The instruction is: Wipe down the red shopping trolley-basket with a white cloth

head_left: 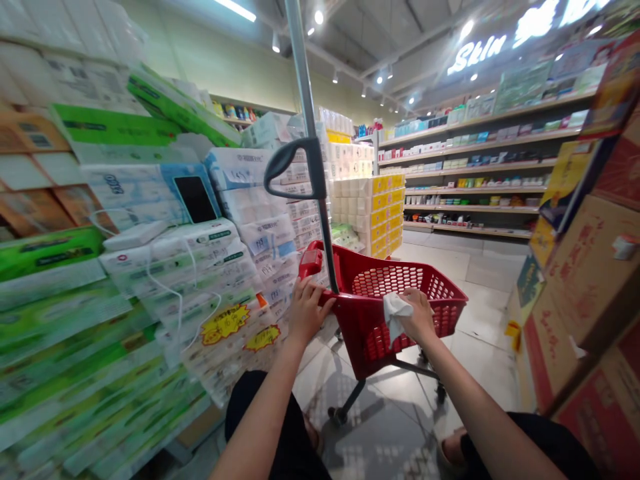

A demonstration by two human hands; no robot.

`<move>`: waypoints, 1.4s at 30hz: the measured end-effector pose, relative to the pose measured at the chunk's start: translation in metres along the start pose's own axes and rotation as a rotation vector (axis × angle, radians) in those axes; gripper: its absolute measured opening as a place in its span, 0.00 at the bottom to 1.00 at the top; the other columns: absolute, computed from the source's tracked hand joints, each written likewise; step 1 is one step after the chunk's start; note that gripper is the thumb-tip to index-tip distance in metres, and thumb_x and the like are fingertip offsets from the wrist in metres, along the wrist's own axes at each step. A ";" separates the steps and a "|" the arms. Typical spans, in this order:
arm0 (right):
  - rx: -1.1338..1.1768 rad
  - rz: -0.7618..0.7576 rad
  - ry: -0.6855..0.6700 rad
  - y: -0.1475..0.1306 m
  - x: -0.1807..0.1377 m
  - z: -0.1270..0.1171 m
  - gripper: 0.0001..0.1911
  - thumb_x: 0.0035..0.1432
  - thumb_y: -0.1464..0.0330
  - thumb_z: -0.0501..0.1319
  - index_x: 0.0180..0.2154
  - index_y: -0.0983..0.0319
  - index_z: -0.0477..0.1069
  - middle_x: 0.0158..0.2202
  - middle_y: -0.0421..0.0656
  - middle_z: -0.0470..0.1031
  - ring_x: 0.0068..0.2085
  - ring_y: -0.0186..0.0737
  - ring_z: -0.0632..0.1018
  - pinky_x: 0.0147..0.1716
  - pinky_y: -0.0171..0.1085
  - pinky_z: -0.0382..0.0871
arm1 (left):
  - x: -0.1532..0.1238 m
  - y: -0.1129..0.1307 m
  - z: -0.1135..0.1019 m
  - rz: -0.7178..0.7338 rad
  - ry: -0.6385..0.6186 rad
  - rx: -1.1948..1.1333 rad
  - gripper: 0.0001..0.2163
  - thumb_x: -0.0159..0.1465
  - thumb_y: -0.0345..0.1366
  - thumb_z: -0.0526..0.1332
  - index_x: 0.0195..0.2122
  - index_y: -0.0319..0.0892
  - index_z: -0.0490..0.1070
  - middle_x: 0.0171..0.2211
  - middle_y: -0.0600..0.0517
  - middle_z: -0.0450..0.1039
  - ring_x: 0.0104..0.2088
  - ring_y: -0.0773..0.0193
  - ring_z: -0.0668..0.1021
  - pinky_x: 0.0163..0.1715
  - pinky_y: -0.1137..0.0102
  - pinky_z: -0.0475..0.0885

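The right grip (420,317) pinches a crumpled soft white wipe (397,312) against the near side of a red perforated plastic shopping cart (367,337). To its left, the left grip (307,308) lies over the cart's rim, thumb apart; I cannot tell how firmly it clamps. Just beside that grip rises a grey metal pole (327,250); below both grips sit dark round castors (338,415). Pushing from the right grip could roll the cart if the left one slackens, and loose folds could snag in the holes. Both forearms reach forward, converging toward the cart
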State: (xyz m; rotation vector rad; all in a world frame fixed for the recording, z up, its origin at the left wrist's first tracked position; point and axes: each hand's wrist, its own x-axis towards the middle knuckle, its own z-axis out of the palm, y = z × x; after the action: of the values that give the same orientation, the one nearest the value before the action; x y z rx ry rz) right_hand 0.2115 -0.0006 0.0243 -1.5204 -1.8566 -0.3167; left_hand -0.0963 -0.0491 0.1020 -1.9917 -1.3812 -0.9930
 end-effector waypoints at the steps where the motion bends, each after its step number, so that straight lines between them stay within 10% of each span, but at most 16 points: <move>1: 0.017 -0.015 0.008 -0.009 0.003 -0.002 0.11 0.60 0.67 0.57 0.42 0.56 0.75 0.49 0.47 0.66 0.50 0.49 0.63 0.48 0.43 0.59 | 0.001 0.006 0.000 -0.005 -0.011 0.001 0.11 0.65 0.44 0.61 0.46 0.46 0.71 0.45 0.47 0.71 0.58 0.51 0.67 0.63 0.53 0.59; 10: 0.270 -0.207 0.083 -0.116 0.013 -0.026 0.18 0.67 0.65 0.49 0.52 0.56 0.71 0.48 0.48 0.68 0.51 0.48 0.66 0.54 0.46 0.61 | -0.002 0.049 0.004 -0.065 -0.019 -0.006 0.11 0.63 0.36 0.61 0.47 0.45 0.71 0.44 0.46 0.70 0.52 0.51 0.68 0.62 0.52 0.58; 20: 0.151 -0.138 0.072 0.004 -0.007 -0.016 0.14 0.59 0.70 0.55 0.45 0.58 0.75 0.50 0.46 0.70 0.52 0.48 0.67 0.52 0.45 0.63 | -0.013 0.062 0.002 -0.047 0.031 0.004 0.13 0.66 0.46 0.58 0.47 0.46 0.72 0.44 0.46 0.71 0.51 0.49 0.68 0.58 0.53 0.61; 30: 0.400 -0.194 0.114 -0.105 -0.008 -0.031 0.19 0.68 0.66 0.47 0.54 0.57 0.70 0.52 0.48 0.69 0.55 0.47 0.66 0.58 0.47 0.60 | -0.010 0.068 0.005 -0.073 0.019 0.031 0.10 0.66 0.38 0.59 0.47 0.47 0.72 0.44 0.45 0.71 0.52 0.49 0.68 0.58 0.52 0.61; 39: 0.228 -0.185 0.087 0.005 -0.013 -0.006 0.19 0.62 0.69 0.52 0.53 0.59 0.71 0.53 0.49 0.70 0.55 0.50 0.65 0.55 0.49 0.64 | -0.010 0.071 0.000 -0.055 0.016 0.014 0.13 0.66 0.46 0.58 0.48 0.46 0.71 0.44 0.46 0.70 0.51 0.49 0.68 0.58 0.52 0.62; 42: 0.168 -0.113 0.102 0.002 -0.014 -0.006 0.19 0.61 0.69 0.53 0.52 0.59 0.72 0.52 0.49 0.70 0.54 0.51 0.65 0.53 0.50 0.65 | -0.008 0.073 0.003 -0.065 0.018 0.008 0.13 0.66 0.46 0.58 0.48 0.46 0.71 0.44 0.46 0.70 0.51 0.49 0.69 0.57 0.51 0.62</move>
State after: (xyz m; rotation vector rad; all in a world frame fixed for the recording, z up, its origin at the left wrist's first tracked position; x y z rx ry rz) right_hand 0.2163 -0.0140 0.0190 -1.2670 -1.8428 -0.2776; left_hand -0.0287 -0.0770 0.0936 -1.9390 -1.4461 -1.0299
